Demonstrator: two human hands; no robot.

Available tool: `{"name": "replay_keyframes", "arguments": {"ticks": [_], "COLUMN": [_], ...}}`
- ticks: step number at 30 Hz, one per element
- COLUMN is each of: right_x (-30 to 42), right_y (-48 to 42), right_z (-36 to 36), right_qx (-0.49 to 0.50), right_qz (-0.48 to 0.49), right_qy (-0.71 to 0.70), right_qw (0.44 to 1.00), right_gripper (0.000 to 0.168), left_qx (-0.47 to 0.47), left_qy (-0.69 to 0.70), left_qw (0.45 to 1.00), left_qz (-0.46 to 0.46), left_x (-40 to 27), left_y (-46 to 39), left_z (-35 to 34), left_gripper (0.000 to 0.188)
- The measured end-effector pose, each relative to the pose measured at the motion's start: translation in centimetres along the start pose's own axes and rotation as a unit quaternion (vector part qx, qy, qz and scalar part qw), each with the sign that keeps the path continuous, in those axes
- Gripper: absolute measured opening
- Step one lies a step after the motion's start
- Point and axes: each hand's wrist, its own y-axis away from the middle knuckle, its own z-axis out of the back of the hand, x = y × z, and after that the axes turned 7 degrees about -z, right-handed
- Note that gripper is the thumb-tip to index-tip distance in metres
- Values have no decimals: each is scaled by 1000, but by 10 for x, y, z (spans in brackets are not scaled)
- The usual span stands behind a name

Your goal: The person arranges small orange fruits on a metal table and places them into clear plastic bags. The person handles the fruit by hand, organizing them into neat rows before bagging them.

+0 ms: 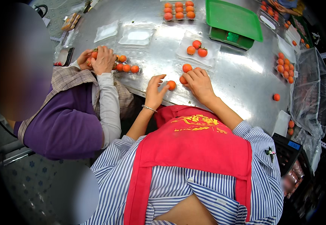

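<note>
Fingers spread, my left hand (154, 91) is at the table's near edge, its thumb against a round orange-red fruit (171, 85). Whether the fruits are tomatoes or persimmons I cannot tell. My right hand (200, 85) curls over another orange-red fruit (183, 80), its thumb hidden. A fruit (187, 68) sits just beyond those fingers, and one more (198, 68) is partly covered by them. Clear plastic (177, 96), apparently a tray, lies beneath. Farther out, three fruits (196, 50) rest on a white pad in a clear tray.
At left, a co-worker's hands (102, 60) hold fruits above a partly filled clear tray (126, 72). A green weighing scale (233, 21) stands beyond the padded trays (136, 36). Filled packs (179, 11) (285, 67) and a loose fruit (276, 97) lie on the metal table (244, 84).
</note>
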Motion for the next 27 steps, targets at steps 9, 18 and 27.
{"name": "replay_keyframes", "arguments": {"ticks": [9,18,27], "right_x": [-4,4,33], "right_y": [-5,2,4], "right_z": [-21,2,38], "right_qx": [1,12,77], "right_qz": [19,-163,-321], "right_qy": [107,-166,-622], "right_qw": [994,972,710], "right_gripper": [18,29,42], "left_qx": [62,35,13], "left_qy": [-128,-82,429], "left_qw": [990,993,895], "left_qz": [-24,-72,121], "left_x": [5,12,-60], "left_y": [7,2,-19], "left_z": [-16,-10,-2], "left_gripper": [60,46,41]}}
